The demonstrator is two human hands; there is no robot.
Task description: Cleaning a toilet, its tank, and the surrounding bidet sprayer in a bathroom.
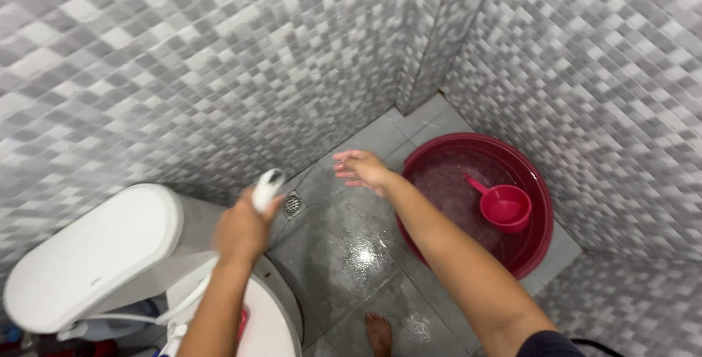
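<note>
My left hand [241,229] is closed around a white hand-held sprayer [267,189], whose head points toward the tiled wall above a floor drain [292,203]. A white hose [179,309] runs down from it past the toilet. My right hand [362,169] reaches out over the wet grey floor with its fingers spread and holds nothing. It hovers between the drain and a dark red basin [537,203].
A white toilet with its cistern lid [91,254] and seat [274,324] sits at lower left. The basin holds water and a pink dipper [504,205]. Mosaic tiled walls meet in a corner behind. My bare foot [379,333] stands on the wet floor.
</note>
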